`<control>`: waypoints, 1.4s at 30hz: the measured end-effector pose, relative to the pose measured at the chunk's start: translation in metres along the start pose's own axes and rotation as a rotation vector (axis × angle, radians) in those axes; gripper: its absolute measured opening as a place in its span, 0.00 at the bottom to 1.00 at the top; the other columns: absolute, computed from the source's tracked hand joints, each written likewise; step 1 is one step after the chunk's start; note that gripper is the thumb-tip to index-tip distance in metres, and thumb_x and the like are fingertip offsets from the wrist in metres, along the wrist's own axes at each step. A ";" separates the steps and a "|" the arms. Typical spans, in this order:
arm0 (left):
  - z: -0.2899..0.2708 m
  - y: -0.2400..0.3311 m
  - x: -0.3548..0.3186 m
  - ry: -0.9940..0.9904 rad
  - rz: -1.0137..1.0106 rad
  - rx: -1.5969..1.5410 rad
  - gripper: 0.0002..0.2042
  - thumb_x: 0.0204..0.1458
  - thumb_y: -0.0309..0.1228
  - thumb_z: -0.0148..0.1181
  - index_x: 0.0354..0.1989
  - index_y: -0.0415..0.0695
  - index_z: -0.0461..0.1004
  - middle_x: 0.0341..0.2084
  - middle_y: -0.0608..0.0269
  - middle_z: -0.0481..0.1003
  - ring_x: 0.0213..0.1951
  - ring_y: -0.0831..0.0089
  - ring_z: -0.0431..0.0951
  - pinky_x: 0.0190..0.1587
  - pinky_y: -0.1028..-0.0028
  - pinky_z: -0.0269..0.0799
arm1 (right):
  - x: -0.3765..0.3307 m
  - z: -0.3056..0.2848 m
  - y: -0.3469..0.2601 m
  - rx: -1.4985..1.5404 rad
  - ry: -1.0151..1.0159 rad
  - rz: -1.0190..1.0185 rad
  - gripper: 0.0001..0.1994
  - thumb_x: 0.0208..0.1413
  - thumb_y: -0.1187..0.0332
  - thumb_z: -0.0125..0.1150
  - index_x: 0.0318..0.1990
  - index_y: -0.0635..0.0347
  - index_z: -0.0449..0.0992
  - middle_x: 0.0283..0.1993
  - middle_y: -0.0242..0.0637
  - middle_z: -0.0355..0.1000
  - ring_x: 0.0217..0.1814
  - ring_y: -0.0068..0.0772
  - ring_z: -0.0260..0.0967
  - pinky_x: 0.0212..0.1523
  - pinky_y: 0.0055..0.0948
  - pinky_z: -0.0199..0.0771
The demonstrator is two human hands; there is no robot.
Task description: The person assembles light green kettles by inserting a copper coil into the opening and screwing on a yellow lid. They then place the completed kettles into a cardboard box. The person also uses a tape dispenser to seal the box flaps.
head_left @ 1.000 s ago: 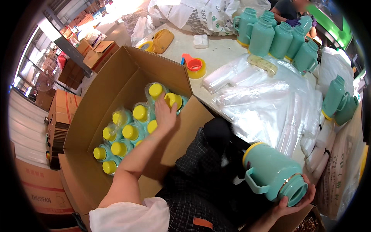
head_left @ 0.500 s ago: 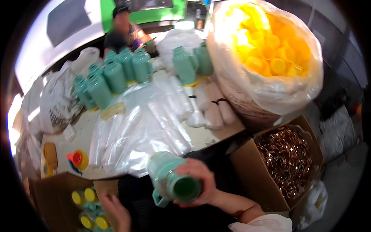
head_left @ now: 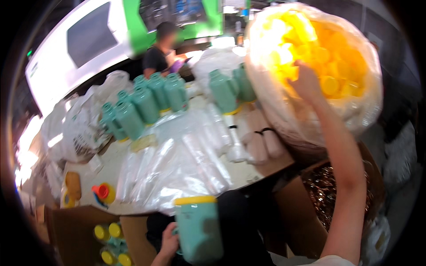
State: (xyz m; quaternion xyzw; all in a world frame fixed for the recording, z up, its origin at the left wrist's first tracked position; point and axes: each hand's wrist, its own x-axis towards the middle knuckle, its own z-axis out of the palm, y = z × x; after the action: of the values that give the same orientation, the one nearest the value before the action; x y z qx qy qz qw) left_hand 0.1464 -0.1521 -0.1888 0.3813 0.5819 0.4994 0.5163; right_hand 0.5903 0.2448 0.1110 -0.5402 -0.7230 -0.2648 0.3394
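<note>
My left hand (head_left: 170, 239) is closed round the handle of a sea-green plastic jug (head_left: 199, 232) at the lower middle, above my lap. A yellow band rings the jug's far end; its near end runs out of view. My right arm stretches far forward to the right. Its hand (head_left: 307, 83) is over the big clear plastic bag (head_left: 375, 95) of yellow plastic caps (head_left: 329, 85), fingers apart at the caps. Glare washes out part of the pile, and I see nothing held in that hand.
Several green jugs (head_left: 144, 104) stand along the table's far side. Clear plastic bags (head_left: 164, 170) lie on the table. Cartons stand at my lower left (head_left: 80, 235), with yellow-capped jugs, and lower right, with coppery metal pieces (head_left: 321, 195). A person (head_left: 155, 60) sits beyond the table.
My right hand has left the jug and reached forward right to the yellow caps. The left hand has come up and taken the jug's handle. The jug's open mouth no longer shows.
</note>
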 end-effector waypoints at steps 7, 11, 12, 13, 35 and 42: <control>0.007 -0.001 -0.029 -0.107 -0.459 -0.155 0.23 0.55 0.15 0.52 0.57 0.53 0.71 0.29 0.73 0.71 0.22 0.81 0.67 0.22 0.80 0.59 | -0.045 0.115 0.111 -0.366 0.280 0.227 0.33 0.54 0.49 0.70 0.64 0.54 0.70 0.61 0.48 0.71 0.65 0.53 0.65 0.66 0.52 0.59; -0.002 0.007 -0.034 0.289 -0.414 -0.422 0.28 0.53 0.11 0.46 0.61 0.52 0.68 0.31 0.70 0.72 0.21 0.82 0.67 0.18 0.80 0.59 | -0.054 0.022 -0.005 0.018 0.674 0.062 0.29 0.59 0.54 0.68 0.64 0.58 0.69 0.57 0.46 0.73 0.61 0.48 0.68 0.62 0.44 0.67; 0.006 0.018 -0.023 0.348 -0.380 -0.498 0.28 0.54 0.11 0.45 0.61 0.51 0.66 0.32 0.69 0.72 0.21 0.82 0.68 0.19 0.80 0.61 | -0.074 0.008 -0.039 0.276 0.700 0.031 0.30 0.61 0.53 0.67 0.64 0.61 0.68 0.59 0.45 0.72 0.61 0.46 0.68 0.63 0.41 0.67; 0.012 0.028 -0.013 0.406 -0.338 -0.582 0.28 0.55 0.11 0.44 0.62 0.51 0.65 0.33 0.68 0.73 0.21 0.83 0.68 0.19 0.81 0.62 | -0.103 -0.004 -0.087 0.504 0.646 0.003 0.32 0.62 0.51 0.66 0.65 0.64 0.67 0.61 0.46 0.70 0.62 0.45 0.67 0.64 0.40 0.67; 0.021 0.078 0.103 -0.047 0.509 0.951 0.25 0.56 0.35 0.65 0.62 0.44 0.71 0.54 0.51 0.76 0.58 0.54 0.73 0.62 0.58 0.66 | -0.312 -0.012 -0.243 1.432 -1.170 0.176 0.27 0.61 0.64 0.60 0.66 0.63 0.68 0.58 0.40 0.71 0.61 0.34 0.67 0.65 0.33 0.65; -0.017 0.005 0.073 -0.087 0.469 1.483 0.25 0.50 0.36 0.69 0.57 0.47 0.74 0.67 0.53 0.65 0.67 0.57 0.66 0.69 0.51 0.55 | -0.307 0.000 -0.231 1.409 -0.934 0.148 0.21 0.58 0.64 0.66 0.57 0.60 0.76 0.51 0.44 0.75 0.55 0.45 0.72 0.57 0.35 0.70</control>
State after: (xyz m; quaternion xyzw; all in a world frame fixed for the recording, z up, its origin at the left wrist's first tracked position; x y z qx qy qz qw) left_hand 0.1164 -0.0846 -0.2004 0.7593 0.6473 0.0604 0.0299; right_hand 0.4256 -0.0036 -0.1308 -0.3024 -0.7478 0.5207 0.2795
